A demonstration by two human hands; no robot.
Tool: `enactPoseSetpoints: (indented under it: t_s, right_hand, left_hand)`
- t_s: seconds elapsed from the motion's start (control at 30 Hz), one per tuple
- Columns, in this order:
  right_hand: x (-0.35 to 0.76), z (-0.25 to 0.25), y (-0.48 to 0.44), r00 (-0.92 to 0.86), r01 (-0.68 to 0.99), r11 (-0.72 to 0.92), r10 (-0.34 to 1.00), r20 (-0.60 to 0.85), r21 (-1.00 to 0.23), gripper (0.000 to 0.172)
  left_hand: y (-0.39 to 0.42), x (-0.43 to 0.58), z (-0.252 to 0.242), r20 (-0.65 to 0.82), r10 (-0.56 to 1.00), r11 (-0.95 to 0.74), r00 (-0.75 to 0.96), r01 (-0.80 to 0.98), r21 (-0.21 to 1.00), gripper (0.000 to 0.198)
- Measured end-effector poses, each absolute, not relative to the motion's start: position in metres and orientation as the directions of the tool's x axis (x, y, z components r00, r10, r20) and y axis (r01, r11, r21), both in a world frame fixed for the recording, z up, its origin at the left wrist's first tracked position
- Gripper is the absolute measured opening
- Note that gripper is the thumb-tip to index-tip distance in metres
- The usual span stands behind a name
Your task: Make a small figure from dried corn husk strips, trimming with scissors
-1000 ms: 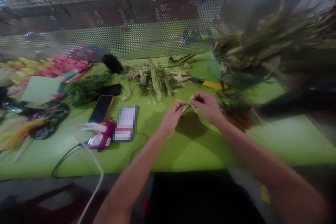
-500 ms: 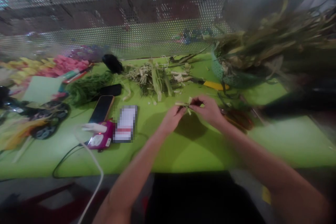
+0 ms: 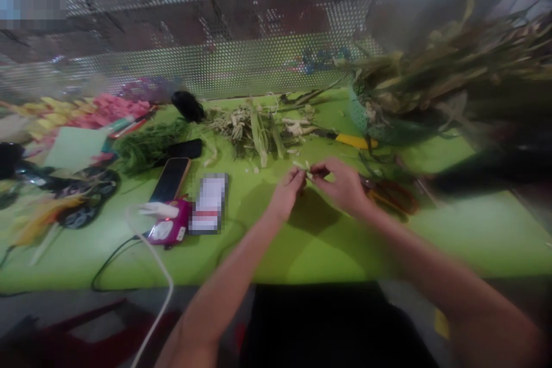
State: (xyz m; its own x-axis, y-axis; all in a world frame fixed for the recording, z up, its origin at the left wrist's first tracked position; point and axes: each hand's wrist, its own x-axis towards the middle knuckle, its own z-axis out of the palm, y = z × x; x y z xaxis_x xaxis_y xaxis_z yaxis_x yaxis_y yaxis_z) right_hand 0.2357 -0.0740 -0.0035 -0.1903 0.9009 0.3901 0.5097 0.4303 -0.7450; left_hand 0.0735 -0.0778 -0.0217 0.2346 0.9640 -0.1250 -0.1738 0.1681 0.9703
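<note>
Above the green tabletop [image 3: 276, 259], my left hand [image 3: 290, 188] pinches one end of a pale, dry plant strip [image 3: 307, 167]. My right hand [image 3: 338, 181] grips the same strip from the other side, fingertips close to those of the left. Most of the strip is covered by my fingers. Just beyond the hands lies a heap of dried stalks and husk-like pieces [image 3: 254, 129]. A yellow-handled tool [image 3: 350, 141] rests to its right. Orange-handled scissors [image 3: 394, 196] lie beside my right wrist.
At the back right, a green basket [image 3: 360, 118] overflows with dry leaves. To the left are a lit phone [image 3: 209, 204], a dark phone [image 3: 171, 178], a magenta device [image 3: 175, 224] with a white cable, and green fibre [image 3: 149, 146]. A perforated metal screen [image 3: 241, 63] stands behind.
My fingertips have come closer together around the strip, and less of it shows. My left hand has turned slightly. The things on the table keep their places.
</note>
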Motion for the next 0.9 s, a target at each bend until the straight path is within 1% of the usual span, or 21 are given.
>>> enactPoseSetpoints:
  t_s: [0.07, 0.2, 0.3, 0.4, 0.47, 0.53, 0.63, 0.7, 0.8, 0.9]
  right_hand:
    - [0.237, -0.003, -0.073, -0.192, 0.514, 0.418, 0.907, 0.374, -0.749, 0.013]
    - [0.239, -0.004, -0.073, -0.159, 0.552, 0.427, 0.897, 0.413, -0.716, 0.012]
    - [0.239, -0.005, -0.073, -0.107, 0.545, 0.382, 0.915, 0.39, -0.746, 0.015]
    - [0.239, -0.004, -0.071, -0.053, 0.483, 0.311, 0.943, 0.327, -0.819, 0.018]
    - [0.239, -0.004, -0.07, -0.049, 0.439, 0.291, 0.952, 0.301, -0.85, 0.018]
    - [0.239, -0.002, -0.069, -0.075, 0.43, 0.328, 0.941, 0.329, -0.841, 0.015]
    - [0.241, -0.002, -0.068, -0.148, 0.461, 0.419, 0.905, 0.398, -0.782, 0.007]
    - [0.242, -0.002, -0.067, -0.163, 0.463, 0.423, 0.904, 0.395, -0.779, 0.007]
    - [0.242, -0.004, -0.065, -0.113, 0.441, 0.354, 0.933, 0.34, -0.825, 0.009]
    - [0.242, -0.005, -0.063, -0.058, 0.398, 0.276, 0.959, 0.277, -0.875, 0.012]
  left_hand:
    - [-0.078, 0.073, -0.023, -0.122, 0.971, 0.152, 0.204, -0.142, 0.978, 0.026]
    - [-0.078, 0.071, -0.024, -0.06, 0.981, 0.061, 0.185, -0.001, 0.998, 0.019]
    - [-0.079, 0.071, -0.02, -0.034, 0.984, 0.025, 0.176, 0.049, 0.998, 0.017]
    - [-0.08, 0.071, -0.018, -0.055, 0.982, 0.05, 0.181, 0.03, 0.998, 0.013]
    - [-0.08, 0.071, -0.019, -0.073, 0.979, 0.073, 0.189, 0.008, 0.997, 0.012]
    - [-0.08, 0.071, -0.02, -0.078, 0.977, 0.082, 0.197, -0.009, 0.997, 0.011]
    - [-0.079, 0.069, -0.023, -0.083, 0.974, 0.091, 0.212, -0.03, 0.995, 0.013]
    - [-0.079, 0.069, -0.024, -0.101, 0.971, 0.114, 0.218, -0.049, 0.992, 0.016]
    - [-0.077, 0.069, -0.025, -0.121, 0.972, 0.137, 0.203, -0.066, 0.988, 0.016]
    - [-0.075, 0.069, -0.027, -0.109, 0.973, 0.118, 0.203, -0.033, 0.992, 0.014]
